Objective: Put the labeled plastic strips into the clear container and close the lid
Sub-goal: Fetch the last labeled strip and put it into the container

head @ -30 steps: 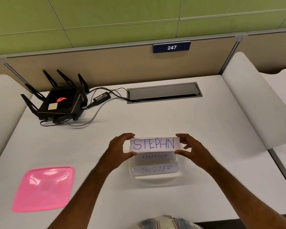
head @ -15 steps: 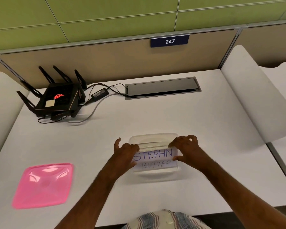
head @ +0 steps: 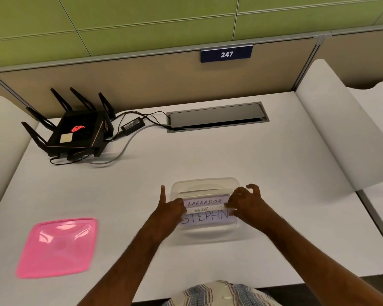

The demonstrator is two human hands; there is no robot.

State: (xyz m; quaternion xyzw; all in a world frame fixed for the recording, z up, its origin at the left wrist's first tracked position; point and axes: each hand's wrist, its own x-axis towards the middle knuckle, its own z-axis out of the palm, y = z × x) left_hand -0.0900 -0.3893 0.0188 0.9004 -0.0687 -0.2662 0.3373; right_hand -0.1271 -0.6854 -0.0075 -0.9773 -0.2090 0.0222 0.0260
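The clear container [head: 205, 184] sits open on the white desk in front of me. Inside it lie labeled plastic strips: one reading LABRADOR [head: 205, 202], a narrow one with upside-down letters [head: 200, 209], and the STEPHN strip [head: 208, 218] nearest me. My left hand [head: 171, 209] grips the left end of the STEPHN strip with the index finger raised. My right hand [head: 247, 203] pinches its right end at the container's right wall. The pink lid [head: 56, 247] lies flat on the desk at the near left, apart from the container.
A black router [head: 75, 131] with antennas, its power brick [head: 133, 125] and cables sit at the back left. A metal cable hatch [head: 217, 117] is set into the desk's back middle. White curved dividers [head: 341, 133] flank the desk.
Both hands have brought the STEPHN strip down from above the container into its near part. The LABRADOR strip now shows behind it.
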